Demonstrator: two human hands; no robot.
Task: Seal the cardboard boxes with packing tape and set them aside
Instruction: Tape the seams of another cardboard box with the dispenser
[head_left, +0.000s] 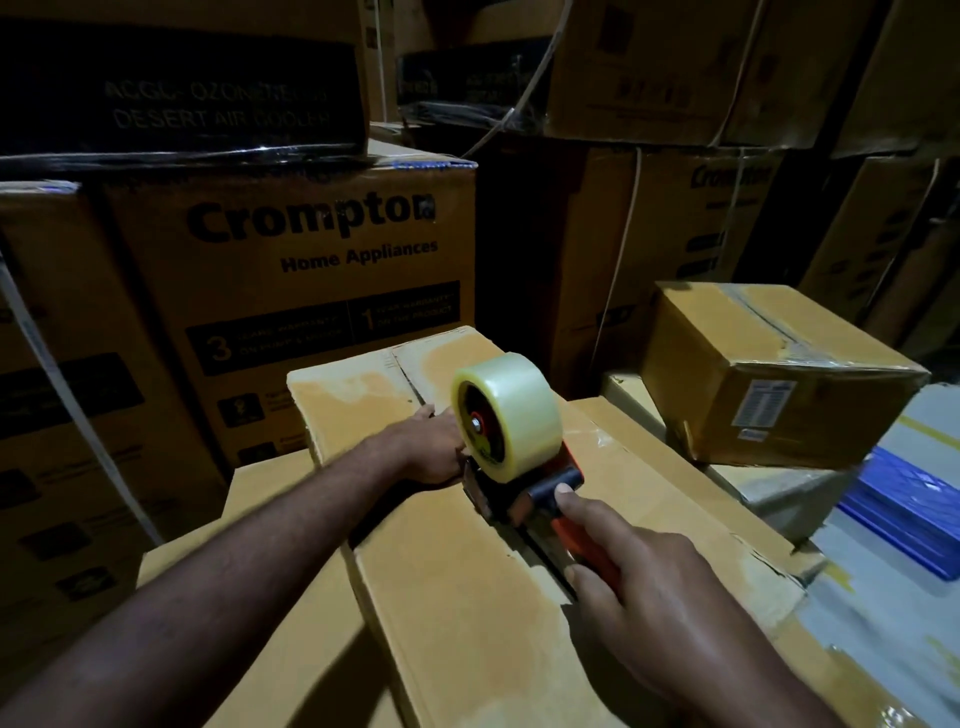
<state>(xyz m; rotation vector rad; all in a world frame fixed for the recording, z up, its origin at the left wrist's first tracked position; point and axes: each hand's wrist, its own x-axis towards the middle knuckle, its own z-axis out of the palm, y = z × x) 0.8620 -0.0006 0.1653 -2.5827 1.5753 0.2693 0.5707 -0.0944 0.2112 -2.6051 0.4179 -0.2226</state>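
Observation:
A plain cardboard box (457, 587) lies in front of me, its two top flaps meeting in a seam that runs away from me. An orange and black tape dispenser (524, 483) with a clear tape roll (511, 415) sits on that seam near the box's middle. My right hand (628, 582) grips the dispenser's orange handle, forefinger stretched along its top. My left hand (434, 447) rests flat on the left flap just beyond the dispenser, fingers reaching to the seam.
A smaller taped box (774, 374) sits tilted at the right on other cartons. Tall printed appliance cartons (311, 291) are stacked close behind and to the left. Blue-printed packs (909, 499) lie at the right edge.

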